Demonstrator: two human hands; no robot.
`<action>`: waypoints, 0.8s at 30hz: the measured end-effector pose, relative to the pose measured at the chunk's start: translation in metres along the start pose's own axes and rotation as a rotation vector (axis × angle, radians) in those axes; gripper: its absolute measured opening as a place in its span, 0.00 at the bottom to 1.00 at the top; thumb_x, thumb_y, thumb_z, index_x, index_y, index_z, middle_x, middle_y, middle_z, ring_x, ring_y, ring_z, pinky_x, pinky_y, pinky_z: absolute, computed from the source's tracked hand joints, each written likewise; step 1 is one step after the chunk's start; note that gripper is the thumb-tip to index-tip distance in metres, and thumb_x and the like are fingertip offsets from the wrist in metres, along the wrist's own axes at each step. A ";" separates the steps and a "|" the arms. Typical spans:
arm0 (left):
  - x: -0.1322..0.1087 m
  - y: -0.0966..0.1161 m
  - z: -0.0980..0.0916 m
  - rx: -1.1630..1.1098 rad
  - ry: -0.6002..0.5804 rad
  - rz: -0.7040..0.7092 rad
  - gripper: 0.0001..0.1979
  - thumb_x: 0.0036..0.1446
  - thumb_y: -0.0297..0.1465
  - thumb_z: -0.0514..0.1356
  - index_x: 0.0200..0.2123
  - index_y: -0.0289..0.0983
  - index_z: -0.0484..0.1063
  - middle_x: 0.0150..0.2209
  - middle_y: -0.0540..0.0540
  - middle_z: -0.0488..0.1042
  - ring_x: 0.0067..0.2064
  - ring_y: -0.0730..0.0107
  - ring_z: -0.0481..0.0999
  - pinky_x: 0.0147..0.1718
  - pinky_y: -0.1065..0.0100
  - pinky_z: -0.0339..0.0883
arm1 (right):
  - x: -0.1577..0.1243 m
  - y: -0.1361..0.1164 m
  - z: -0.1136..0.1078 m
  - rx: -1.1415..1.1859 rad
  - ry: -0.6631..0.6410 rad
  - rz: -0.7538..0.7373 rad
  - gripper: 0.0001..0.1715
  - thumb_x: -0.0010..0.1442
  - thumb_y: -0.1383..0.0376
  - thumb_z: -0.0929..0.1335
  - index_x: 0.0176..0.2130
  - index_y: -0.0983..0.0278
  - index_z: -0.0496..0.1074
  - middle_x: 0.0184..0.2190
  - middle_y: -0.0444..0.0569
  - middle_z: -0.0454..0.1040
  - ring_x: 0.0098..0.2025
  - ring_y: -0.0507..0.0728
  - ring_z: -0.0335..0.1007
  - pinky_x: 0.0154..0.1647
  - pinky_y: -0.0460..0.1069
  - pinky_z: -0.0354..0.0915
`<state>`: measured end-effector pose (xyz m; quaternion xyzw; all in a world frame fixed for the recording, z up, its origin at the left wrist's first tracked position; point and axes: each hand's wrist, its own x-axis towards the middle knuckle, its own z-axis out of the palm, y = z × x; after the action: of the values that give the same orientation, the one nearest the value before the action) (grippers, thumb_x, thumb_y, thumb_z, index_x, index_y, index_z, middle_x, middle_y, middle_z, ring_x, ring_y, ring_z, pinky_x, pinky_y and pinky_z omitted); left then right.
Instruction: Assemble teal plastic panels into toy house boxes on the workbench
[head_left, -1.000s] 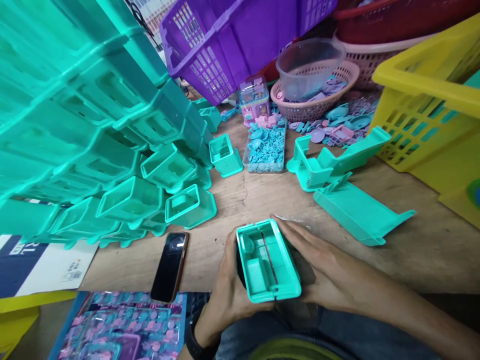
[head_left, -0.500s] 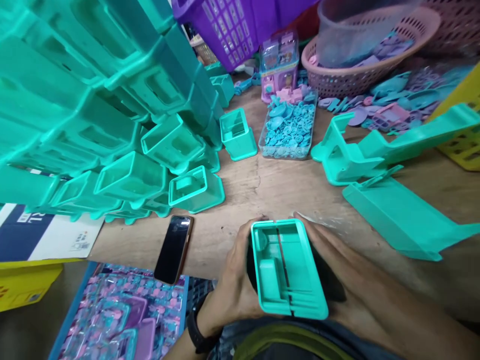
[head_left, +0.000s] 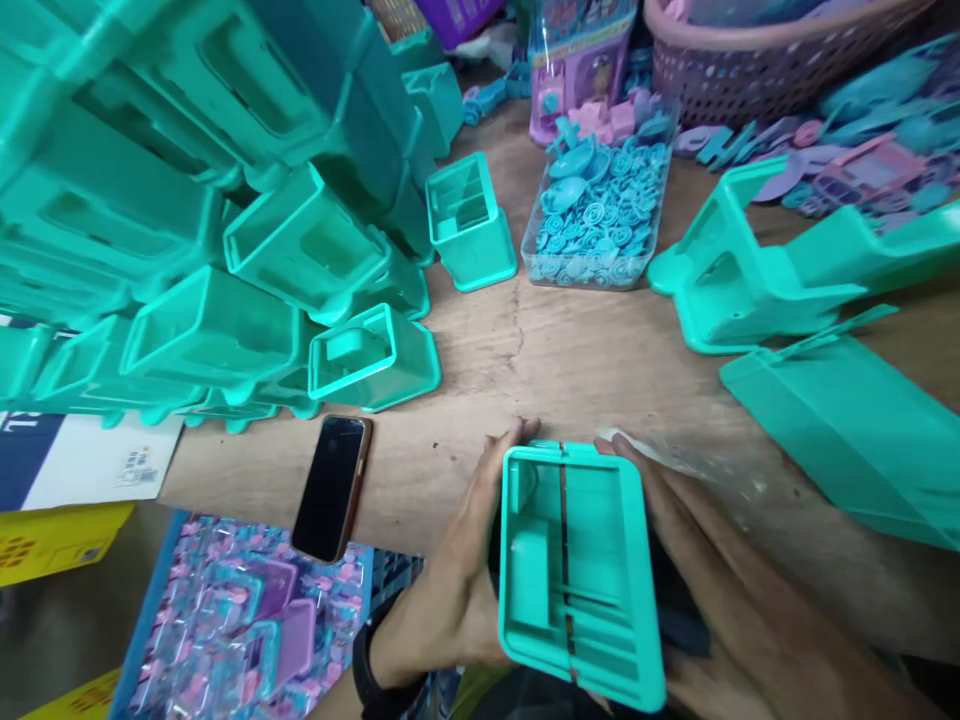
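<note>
Between my two hands is a teal plastic box (head_left: 600, 540), its open side facing up and ribs and compartments showing inside. A narrow dark gap runs down its length where two halves meet. My left hand (head_left: 472, 570) is closed along its left side, and my right hand (head_left: 675, 540) presses its right side. The fingers under the box are partly hidden. Two loose teal shell pieces, an upright one (head_left: 757, 280) and a flatter one (head_left: 855, 430), lie to the right. Similar teal boxes (head_left: 375, 360) stand to the left.
A tall stack of teal boxes (head_left: 150, 190) fills the left. A phone (head_left: 330, 490) lies near the table's front edge. Behind are a clear tray of blue parts (head_left: 592, 270), a packaged purple toy (head_left: 577, 80) and a pink basket (head_left: 720, 70). Bagged parts (head_left: 225, 620) sit below left.
The view has shifted closer to the table. The box in my hands has tilted slightly and its near end sits lower in view; both hands still hold it.
</note>
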<state>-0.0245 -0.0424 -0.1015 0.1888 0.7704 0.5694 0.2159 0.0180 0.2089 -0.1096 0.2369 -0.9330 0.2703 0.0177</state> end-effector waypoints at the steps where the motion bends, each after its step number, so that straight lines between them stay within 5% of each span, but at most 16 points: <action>1: 0.000 0.000 -0.001 -0.012 -0.016 0.003 0.57 0.53 0.53 0.71 0.75 0.54 0.39 0.77 0.44 0.45 0.76 0.37 0.46 0.75 0.34 0.37 | -0.001 -0.002 0.000 -0.033 0.008 -0.003 0.51 0.60 0.70 0.63 0.76 0.76 0.39 0.74 0.61 0.51 0.75 0.64 0.48 0.63 0.55 0.72; 6: 0.004 0.002 -0.003 0.026 -0.052 0.059 0.52 0.57 0.49 0.69 0.75 0.56 0.41 0.77 0.47 0.48 0.76 0.40 0.48 0.75 0.35 0.35 | -0.004 -0.005 0.001 -0.174 0.040 -0.047 0.46 0.60 0.71 0.59 0.73 0.81 0.47 0.73 0.62 0.53 0.77 0.59 0.37 0.62 0.50 0.72; 10: 0.003 0.004 0.000 0.058 -0.024 0.028 0.51 0.58 0.51 0.68 0.75 0.56 0.39 0.77 0.47 0.46 0.77 0.42 0.46 0.75 0.37 0.36 | -0.001 -0.007 0.000 -0.188 0.057 -0.035 0.44 0.64 0.70 0.58 0.73 0.82 0.45 0.72 0.62 0.56 0.77 0.59 0.38 0.62 0.51 0.72; 13: 0.001 0.003 0.002 0.136 0.025 0.025 0.50 0.59 0.50 0.67 0.75 0.54 0.40 0.75 0.45 0.46 0.77 0.42 0.45 0.75 0.43 0.46 | -0.001 -0.010 0.002 -0.096 0.058 -0.004 0.44 0.67 0.68 0.59 0.75 0.80 0.40 0.72 0.62 0.57 0.76 0.61 0.45 0.65 0.53 0.71; 20: -0.009 0.002 0.007 0.139 0.126 0.053 0.44 0.55 0.58 0.66 0.70 0.52 0.60 0.60 0.40 0.69 0.63 0.43 0.70 0.61 0.46 0.71 | -0.008 -0.018 0.009 0.007 0.084 0.133 0.52 0.69 0.63 0.65 0.76 0.71 0.31 0.74 0.61 0.50 0.73 0.69 0.54 0.63 0.58 0.72; 24: -0.023 -0.004 0.032 0.098 0.308 0.058 0.54 0.51 0.56 0.70 0.74 0.54 0.47 0.71 0.40 0.62 0.69 0.39 0.65 0.66 0.38 0.65 | -0.009 -0.025 0.012 -0.005 0.120 0.145 0.52 0.66 0.68 0.63 0.77 0.71 0.32 0.75 0.60 0.48 0.72 0.71 0.55 0.61 0.59 0.74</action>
<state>0.0121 -0.0300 -0.1109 0.1317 0.8156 0.5592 0.0692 0.0379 0.1884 -0.1087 0.1519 -0.9456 0.2824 0.0546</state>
